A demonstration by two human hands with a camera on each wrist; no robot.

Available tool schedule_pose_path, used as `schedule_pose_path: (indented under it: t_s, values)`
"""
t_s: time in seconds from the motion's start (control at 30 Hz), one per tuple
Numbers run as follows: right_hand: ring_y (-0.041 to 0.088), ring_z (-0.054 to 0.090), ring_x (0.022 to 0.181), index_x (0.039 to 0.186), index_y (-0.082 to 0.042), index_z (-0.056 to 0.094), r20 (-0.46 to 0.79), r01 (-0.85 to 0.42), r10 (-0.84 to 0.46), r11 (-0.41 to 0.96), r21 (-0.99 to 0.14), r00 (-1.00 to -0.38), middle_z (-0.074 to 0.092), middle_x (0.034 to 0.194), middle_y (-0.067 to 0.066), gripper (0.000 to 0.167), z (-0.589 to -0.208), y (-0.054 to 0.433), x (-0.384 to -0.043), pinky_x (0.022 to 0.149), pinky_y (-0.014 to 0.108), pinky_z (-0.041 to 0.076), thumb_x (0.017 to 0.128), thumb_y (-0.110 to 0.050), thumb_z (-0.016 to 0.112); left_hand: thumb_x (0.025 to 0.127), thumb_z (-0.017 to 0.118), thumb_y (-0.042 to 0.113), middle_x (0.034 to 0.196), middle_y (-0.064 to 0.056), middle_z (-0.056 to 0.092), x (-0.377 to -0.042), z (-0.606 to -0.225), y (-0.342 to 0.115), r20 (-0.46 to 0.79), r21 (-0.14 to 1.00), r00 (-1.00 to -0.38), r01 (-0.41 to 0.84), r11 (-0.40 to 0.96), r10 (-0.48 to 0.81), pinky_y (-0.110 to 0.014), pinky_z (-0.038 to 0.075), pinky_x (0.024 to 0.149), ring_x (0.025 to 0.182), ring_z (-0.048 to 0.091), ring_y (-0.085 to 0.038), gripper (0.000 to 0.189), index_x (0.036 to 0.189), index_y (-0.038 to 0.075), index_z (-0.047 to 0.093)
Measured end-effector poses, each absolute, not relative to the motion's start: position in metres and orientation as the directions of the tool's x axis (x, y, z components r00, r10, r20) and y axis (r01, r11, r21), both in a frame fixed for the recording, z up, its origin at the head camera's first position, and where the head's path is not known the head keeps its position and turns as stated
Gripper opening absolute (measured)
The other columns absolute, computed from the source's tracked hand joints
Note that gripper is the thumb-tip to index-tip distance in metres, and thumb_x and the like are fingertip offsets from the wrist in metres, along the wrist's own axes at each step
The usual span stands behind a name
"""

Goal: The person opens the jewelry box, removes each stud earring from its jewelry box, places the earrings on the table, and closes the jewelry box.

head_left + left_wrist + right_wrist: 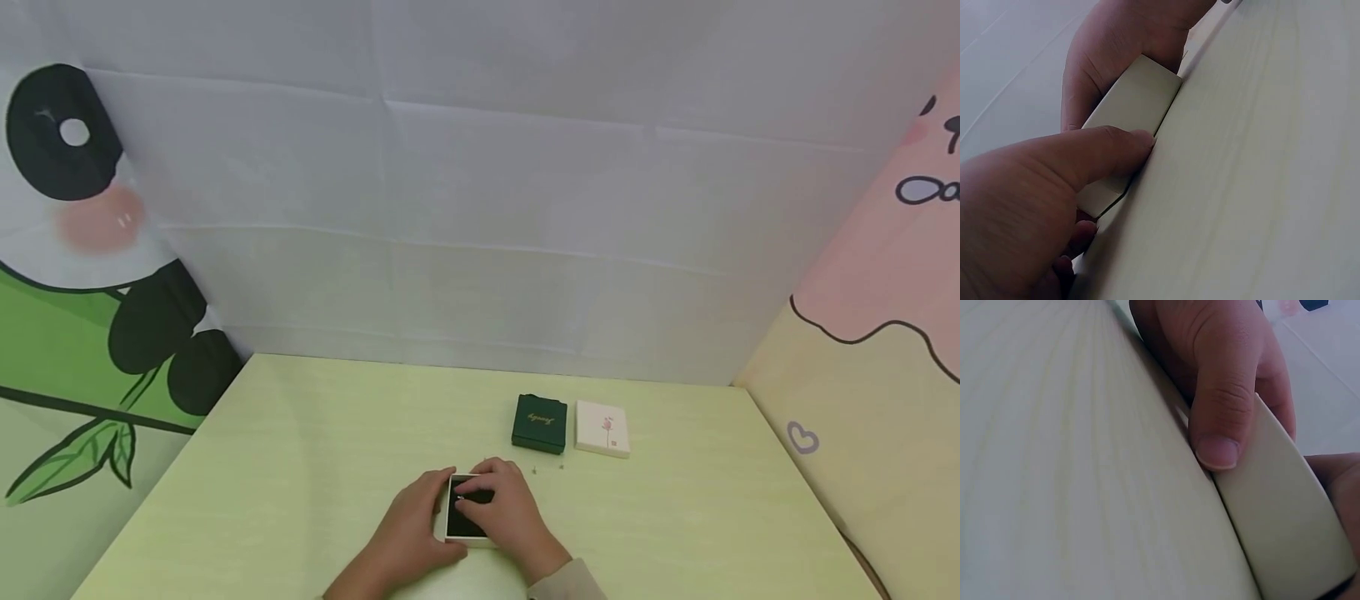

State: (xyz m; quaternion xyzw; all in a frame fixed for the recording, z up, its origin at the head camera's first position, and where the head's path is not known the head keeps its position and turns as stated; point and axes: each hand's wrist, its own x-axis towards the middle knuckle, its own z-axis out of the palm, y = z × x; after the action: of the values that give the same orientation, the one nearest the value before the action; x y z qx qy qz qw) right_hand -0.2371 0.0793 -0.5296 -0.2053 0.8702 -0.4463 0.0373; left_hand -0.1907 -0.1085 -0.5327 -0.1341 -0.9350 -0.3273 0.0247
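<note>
A small white-walled box (470, 542) with a black lining (461, 527) sits on the table near its front. My left hand (408, 523) grips the box's left side. In the left wrist view its thumb (1116, 150) presses on the pale side wall. Over the lining, my right hand (504, 508) reaches in from the right, thumb and index finger pinching a tiny shiny jewelry piece (461, 498). Its exact shape is too small to tell. The right wrist view shows the left thumb on the box wall (1279, 506), with part of my right hand (1344, 487) at the edge.
Behind the right hand stand a dark green box (539, 425) with gold lettering and a flat white box (602, 429) with a pink flower print. Two tiny objects (534, 471) lie in front of them on the pale table (697, 500). A white cloth (480, 183) hangs behind.
</note>
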Motion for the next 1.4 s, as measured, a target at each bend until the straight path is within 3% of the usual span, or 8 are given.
schedule_pose_path:
  t_s: [0.3, 0.53, 0.77, 1.1, 1.4]
  values:
    - [0.019, 0.052, 0.11, 0.093, -0.027, 0.084, 0.117, -0.336, -0.405, 0.529, -0.779, -0.907, 0.063, 0.112, -0.008, 0.008, -0.5283, 0.079, -0.2375, 0.094, 0.044, 0.047, 0.085, -0.028, 0.084, 0.066, 0.091, 0.035, 0.128, 0.007, 0.057, -0.1901, -0.5338, -0.1086, 0.143, 0.603, -0.962, 0.272, 0.75, 0.234, -0.042, 0.046, 0.091, 0.099, 0.052, -0.01, 0.094, 0.146, 0.007, 0.05]
    - [0.02, 0.053, 0.112, 0.097, -0.025, 0.083, 0.097, -0.314, -0.4, 0.524, -0.791, -0.911, 0.063, 0.113, -0.009, 0.013, -0.5271, 0.0803, -0.2379, 0.095, 0.046, 0.047, 0.086, -0.031, 0.084, 0.067, 0.091, 0.036, 0.135, 0.004, 0.056, -0.1902, -0.5314, -0.1078, 0.127, 0.615, -0.965, 0.257, 0.745, 0.229, -0.048, 0.046, 0.098, 0.112, 0.054, -0.016, 0.095, 0.147, 0.007, 0.049]
    - [0.018, 0.054, 0.11, 0.089, -0.027, 0.084, 0.116, -0.329, -0.397, 0.525, -0.785, -0.91, 0.064, 0.111, -0.011, 0.005, -0.5258, 0.0803, -0.2376, 0.094, 0.044, 0.048, 0.086, -0.031, 0.084, 0.068, 0.091, 0.038, 0.137, 0.004, 0.056, -0.1895, -0.5287, -0.1086, 0.107, 0.628, -0.967, 0.245, 0.739, 0.23, -0.049, 0.046, 0.1, 0.118, 0.054, -0.018, 0.096, 0.148, 0.008, 0.048]
    - [0.02, 0.054, 0.112, 0.078, -0.03, 0.078, 0.105, -0.325, -0.412, 0.51, -0.796, -0.905, 0.064, 0.112, -0.011, 0.011, -0.5245, 0.0813, -0.2378, 0.097, 0.047, 0.047, 0.087, -0.029, 0.084, 0.068, 0.091, 0.04, 0.126, 0.007, 0.056, -0.1873, -0.5253, -0.1069, 0.075, 0.633, -0.972, 0.218, 0.743, 0.222, -0.042, 0.047, 0.09, 0.101, 0.052, -0.012, 0.095, 0.147, 0.01, 0.048]
    - [0.019, 0.053, 0.113, 0.077, -0.031, 0.075, 0.101, -0.326, -0.418, 0.512, -0.795, -0.903, 0.064, 0.112, -0.012, 0.013, -0.5239, 0.0829, -0.2384, 0.099, 0.046, 0.046, 0.088, -0.028, 0.083, 0.068, 0.091, 0.04, 0.136, 0.004, 0.056, -0.1886, -0.5274, -0.1071, 0.072, 0.64, -0.973, 0.215, 0.738, 0.221, -0.049, 0.046, 0.1, 0.117, 0.054, -0.017, 0.096, 0.148, 0.011, 0.047]
